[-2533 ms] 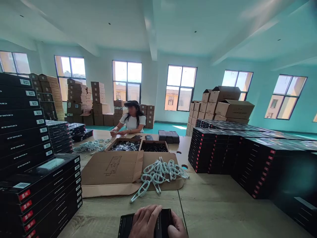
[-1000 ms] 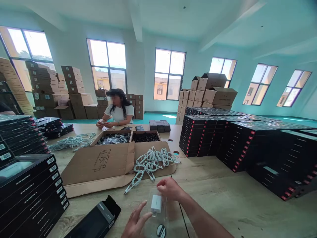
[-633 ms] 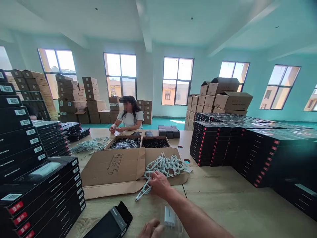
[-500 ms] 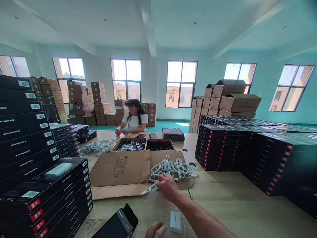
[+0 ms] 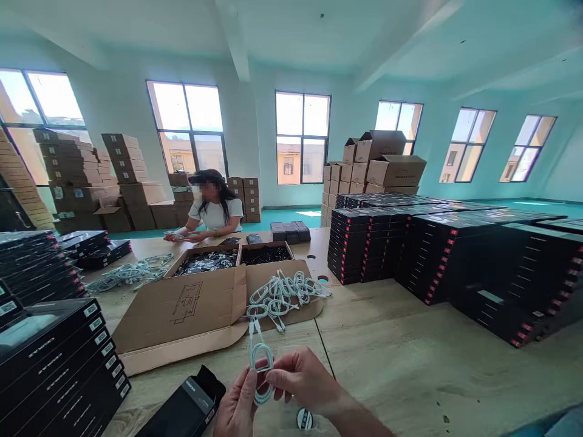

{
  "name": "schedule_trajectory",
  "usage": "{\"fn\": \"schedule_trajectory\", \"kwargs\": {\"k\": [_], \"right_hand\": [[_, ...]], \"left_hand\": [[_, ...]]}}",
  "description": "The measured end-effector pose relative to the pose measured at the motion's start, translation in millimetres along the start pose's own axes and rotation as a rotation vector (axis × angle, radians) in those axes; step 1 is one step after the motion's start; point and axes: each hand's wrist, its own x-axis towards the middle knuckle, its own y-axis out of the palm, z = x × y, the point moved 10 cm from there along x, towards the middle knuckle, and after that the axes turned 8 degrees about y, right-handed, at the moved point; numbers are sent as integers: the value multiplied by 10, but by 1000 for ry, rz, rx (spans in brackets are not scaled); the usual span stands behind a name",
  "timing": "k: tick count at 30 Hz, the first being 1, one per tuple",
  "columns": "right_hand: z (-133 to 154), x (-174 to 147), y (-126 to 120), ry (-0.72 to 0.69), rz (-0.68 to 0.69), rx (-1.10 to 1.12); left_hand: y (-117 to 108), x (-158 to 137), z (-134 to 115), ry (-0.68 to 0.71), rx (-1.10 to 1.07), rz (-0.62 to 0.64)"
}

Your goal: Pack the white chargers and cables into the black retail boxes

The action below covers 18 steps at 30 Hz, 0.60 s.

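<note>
A coiled white cable (image 5: 261, 352) is held up over the table's near side, its two plug ends pointing away from me. My left hand (image 5: 237, 403) pinches the coil from the left. From the right, my right hand (image 5: 307, 379) grips the same coil between thumb and fingers. Beyond my hands a heap of similar white cables (image 5: 285, 297) lies on a cardboard flap (image 5: 177, 309). Left of my left hand lies a black box (image 5: 182, 406) with its end flap open. A small round black-and-white label (image 5: 304, 419) shows below my right hand.
Tall stacks of black boxes (image 5: 50, 370) stand at the left, with more black boxes (image 5: 423, 261) at the right. Two shallow cartons (image 5: 241, 258) hold small parts. Another person (image 5: 216, 212) sits across the table, hands on a pale cable. More cables (image 5: 136, 270) lie left of the cartons.
My right hand has drawn a coiled cable back from the heap, and my left hand now holds it too. The view has swung right. The white charger is no longer visible.
</note>
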Motion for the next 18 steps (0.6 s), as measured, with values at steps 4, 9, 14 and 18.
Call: {"fn": "schedule_trajectory", "kwargs": {"k": [4,9,14,18], "right_hand": [[131,-39,-258,-47,-184,37],[180,-12,-205,-54,-123,216],[-17,-7,-302,58,-230,156],[7,-76,-253,129,-124,-336]], "left_hand": [[53,-126,-59,-102,22,61],[231,-256,-171,-86,132,79],[166,-277,-405,96,250,-92],[161,-221,-484,217,440,-58]]}}
